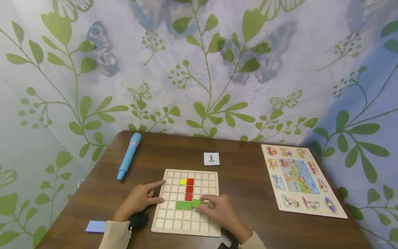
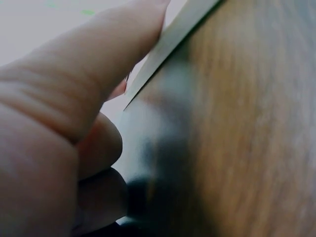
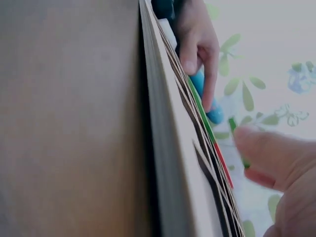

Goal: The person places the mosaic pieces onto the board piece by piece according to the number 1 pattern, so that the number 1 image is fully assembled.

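Observation:
A wooden grid board (image 1: 174,224) lies in front of me in the head view. My right hand (image 1: 222,211) pinches a green square tile (image 1: 196,203) between thumb and forefinger, beside two green tiles (image 1: 183,205) set in a row. In the right wrist view, that pinched tile (image 3: 233,124) shows above the board's surface. A column of red tiles (image 1: 189,189) stands above the row, with a yellow quarter-round tile (image 1: 183,181) left of its top. My left hand (image 1: 136,200) touches the board's left edge with straight forefinger and thumb; its other fingers are curled under.
A small pattern card (image 1: 211,159) lies behind the board. To the left are a blue microphone-shaped toy (image 1: 129,156) and a light-blue flat piece (image 1: 95,226) by the left sleeve. A wooden picture puzzle (image 1: 301,180) lies at the right of the brown table (image 1: 245,162).

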Motion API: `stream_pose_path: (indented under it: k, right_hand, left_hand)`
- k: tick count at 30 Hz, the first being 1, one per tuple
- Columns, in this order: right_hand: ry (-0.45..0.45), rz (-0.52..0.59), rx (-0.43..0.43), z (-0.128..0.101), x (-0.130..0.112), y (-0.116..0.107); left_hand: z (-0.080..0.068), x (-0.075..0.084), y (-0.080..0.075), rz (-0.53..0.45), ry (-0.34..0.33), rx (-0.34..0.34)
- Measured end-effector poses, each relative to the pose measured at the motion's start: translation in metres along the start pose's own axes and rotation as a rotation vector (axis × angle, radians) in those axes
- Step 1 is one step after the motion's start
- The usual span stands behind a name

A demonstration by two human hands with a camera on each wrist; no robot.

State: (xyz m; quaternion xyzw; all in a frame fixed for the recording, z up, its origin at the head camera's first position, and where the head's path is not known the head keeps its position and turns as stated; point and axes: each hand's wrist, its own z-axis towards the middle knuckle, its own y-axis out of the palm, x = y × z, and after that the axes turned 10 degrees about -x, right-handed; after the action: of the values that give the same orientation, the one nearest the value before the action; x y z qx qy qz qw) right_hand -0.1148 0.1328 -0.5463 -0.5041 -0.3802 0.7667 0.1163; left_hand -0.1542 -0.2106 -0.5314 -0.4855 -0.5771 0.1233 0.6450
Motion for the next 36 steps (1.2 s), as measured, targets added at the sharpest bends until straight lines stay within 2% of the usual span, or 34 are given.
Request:
stream_pose_path:
  k: [4, 9, 16, 27, 36]
  right_hand:
    - [-0.062, -0.056, 0.038, -0.0006, 0.0008, 0.0059]
    - [-0.106, -0.093, 0.040, -0.0039, 0.0030, 0.0089]
    - [-0.084, -0.115, 0.031, -0.0045, 0.0039, 0.0087]
    - [-0.071, -0.160, 0.016, -0.0033, 0.0021, 0.0068]
    - [-0.038, -0.165, -0.009, -0.0045, -0.0002, 0.0066]
  left_hand:
    - [-0.0006, -0.0009, 0.0006, 0.014, 0.020, 0.017]
    - [-0.0018, -0.0024, 0.0037, 0.006, -0.014, -0.008]
    - [0.0008, -0.0045, 0.0037, 0.017, 0.017, 0.015]
    - [0.0008, -0.0018, 0.0001, 0.012, 0.026, 0.013]
    - [-0.0008, -0.0006, 0.0011, 0.010, -0.021, -0.006]
